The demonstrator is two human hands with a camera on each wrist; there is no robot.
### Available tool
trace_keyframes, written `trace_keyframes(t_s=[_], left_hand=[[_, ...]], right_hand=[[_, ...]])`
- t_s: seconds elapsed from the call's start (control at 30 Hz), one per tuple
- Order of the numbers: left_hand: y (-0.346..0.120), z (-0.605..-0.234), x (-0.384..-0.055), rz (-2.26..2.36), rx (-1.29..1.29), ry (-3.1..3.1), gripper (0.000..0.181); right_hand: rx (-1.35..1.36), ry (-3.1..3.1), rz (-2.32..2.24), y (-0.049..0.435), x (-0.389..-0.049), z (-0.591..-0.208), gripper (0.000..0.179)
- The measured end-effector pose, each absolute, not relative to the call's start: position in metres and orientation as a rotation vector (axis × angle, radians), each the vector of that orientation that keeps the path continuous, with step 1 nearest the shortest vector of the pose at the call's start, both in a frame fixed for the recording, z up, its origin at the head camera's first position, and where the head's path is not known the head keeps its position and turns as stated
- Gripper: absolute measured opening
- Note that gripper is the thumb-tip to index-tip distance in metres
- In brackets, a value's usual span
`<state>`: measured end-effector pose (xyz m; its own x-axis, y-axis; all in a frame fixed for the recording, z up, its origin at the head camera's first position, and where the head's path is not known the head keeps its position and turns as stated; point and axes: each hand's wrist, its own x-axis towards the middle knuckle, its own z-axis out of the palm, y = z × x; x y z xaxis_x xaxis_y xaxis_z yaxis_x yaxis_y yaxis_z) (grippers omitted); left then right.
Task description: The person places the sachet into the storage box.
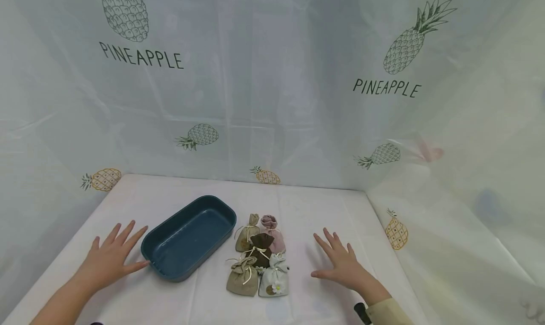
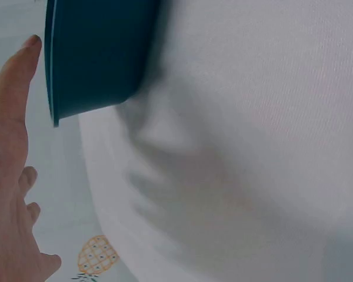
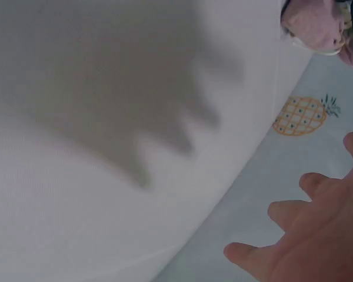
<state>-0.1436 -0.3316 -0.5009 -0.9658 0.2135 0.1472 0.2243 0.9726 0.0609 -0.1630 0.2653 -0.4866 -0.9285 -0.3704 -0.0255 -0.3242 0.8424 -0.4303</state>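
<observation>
Head view is showing a pale pineapple-printed sheet (image 1: 272, 79) hanging behind and around a white-covered table (image 1: 323, 209). On it a deep blue tray (image 1: 193, 237) is lying slanted, mouth upward, probably for easy access from above. The 2 hands are holding nothing: the left hand (image 1: 111, 258), splayed wide, is hovering just beside the tray; the right hand (image 1: 340, 264), also spread, is hovering right of 5 drawstring pouches (image 1: 261, 256), which are clustering beside the tray, seemingly grouped for easy reach.

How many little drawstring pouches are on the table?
5: back-left khaki pouch, back-right pink pouch, central dark brown pouch, front-left khaki pouch, front-right pale grey pouch. They sit bunched together, so any underneath would be hidden.
</observation>
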Motion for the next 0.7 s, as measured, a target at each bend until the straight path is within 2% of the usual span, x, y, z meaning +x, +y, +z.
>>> trace_keyframes(t_s=[0.43, 0.7], left_hand=[[-0.326, -0.524, -0.149, -0.24, -0.284, -2.996, 0.099], [-0.323, -0.533, -0.147, -0.392, -0.217, -3.064, 0.101]], right_hand=[[-0.651, 2.568, -1.101, 0.235, -0.157, -0.488, 0.085], [-0.792, 2.336, -1.276, 0.223, -0.154, -0.496, 0.051]])
